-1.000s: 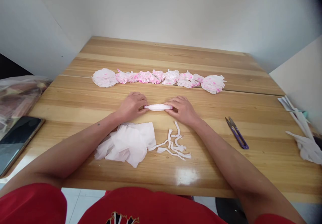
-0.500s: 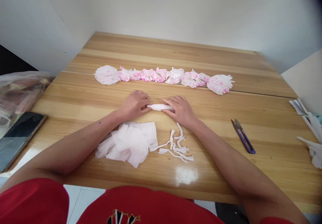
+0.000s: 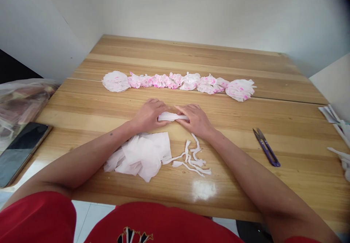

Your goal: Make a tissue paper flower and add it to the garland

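Observation:
A narrow pleated strip of white paper (image 3: 168, 116) lies between my hands at the middle of the table. Its left end is pinched between the thumb and fingers of my left hand (image 3: 150, 114). My right hand (image 3: 196, 119) grips the right end, where the strip looks narrower. Just nearer to me is a loose pile of thin white sheets (image 3: 144, 153). Several white twisted strips (image 3: 191, 159) lie beside the pile, below my right hand. Beyond my hands stretches a row of crumpled white and pink paper flowers (image 3: 175, 81).
Purple-handled thread snips (image 3: 266, 147) lie to the right, blades pointing away. More white strips (image 3: 337, 122) are at the far right edge. On the left are a phone (image 3: 23, 152) and a clear plastic bag (image 3: 24, 104). A wall stands behind the wooden table (image 3: 191, 53).
My left hand has shifted slightly right along the paper, and its thumb and fingers are a little wider apart around it. My right hand has barely moved.

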A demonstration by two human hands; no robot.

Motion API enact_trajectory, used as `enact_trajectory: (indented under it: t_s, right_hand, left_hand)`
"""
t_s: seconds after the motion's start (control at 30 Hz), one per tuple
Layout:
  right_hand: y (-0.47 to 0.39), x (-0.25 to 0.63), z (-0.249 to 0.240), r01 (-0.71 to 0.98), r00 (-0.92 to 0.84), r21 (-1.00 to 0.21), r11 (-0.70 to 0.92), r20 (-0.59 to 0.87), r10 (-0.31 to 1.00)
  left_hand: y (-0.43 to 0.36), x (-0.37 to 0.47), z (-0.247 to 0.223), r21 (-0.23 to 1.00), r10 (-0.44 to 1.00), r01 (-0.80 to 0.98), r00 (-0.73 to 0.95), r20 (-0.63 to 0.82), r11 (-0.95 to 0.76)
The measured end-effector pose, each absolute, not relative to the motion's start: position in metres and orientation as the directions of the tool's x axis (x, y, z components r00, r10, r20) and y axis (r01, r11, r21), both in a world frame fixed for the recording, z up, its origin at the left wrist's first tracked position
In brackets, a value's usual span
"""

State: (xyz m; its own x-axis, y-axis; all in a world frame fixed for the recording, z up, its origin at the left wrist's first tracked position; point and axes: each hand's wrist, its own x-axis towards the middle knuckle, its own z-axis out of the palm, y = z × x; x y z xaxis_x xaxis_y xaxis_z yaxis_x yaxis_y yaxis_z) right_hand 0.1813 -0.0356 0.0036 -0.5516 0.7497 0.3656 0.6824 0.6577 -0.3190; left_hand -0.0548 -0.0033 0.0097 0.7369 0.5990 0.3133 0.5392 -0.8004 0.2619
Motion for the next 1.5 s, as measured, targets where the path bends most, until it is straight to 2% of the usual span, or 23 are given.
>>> enact_trajectory:
  t_s: [0.47, 0.87, 1.2, 1.5]
  right_hand:
    - [-0.039, 0.179, 0.006, 0.713, -0.512, -0.345, 0.610, 0.339, 0.789]
    - [-0.037, 0.180, 0.004, 0.685, -0.537, -0.336, 0.647, 0.368, 0.760]
    - [-0.036, 0.180, 0.003, 0.655, -0.558, -0.307, 0.690, 0.418, 0.716]
    - [-0.036, 0.179, 0.003, 0.680, -0.557, -0.285, 0.675, 0.398, 0.729]
  left_hand:
    - [-0.006, -0.052, 0.014, 0.348, 0.650, 0.549, 0.632, 0.422, -0.760]
    - [0.004, -0.048, 0.010, 0.451, 0.719, 0.564, 0.598, 0.354, -0.692]
    - [0.003, -0.046, 0.007, 0.551, 0.757, 0.531, 0.549, 0.355, -0.644]
    - [0.004, -0.048, 0.004, 0.571, 0.755, 0.510, 0.545, 0.365, -0.644]
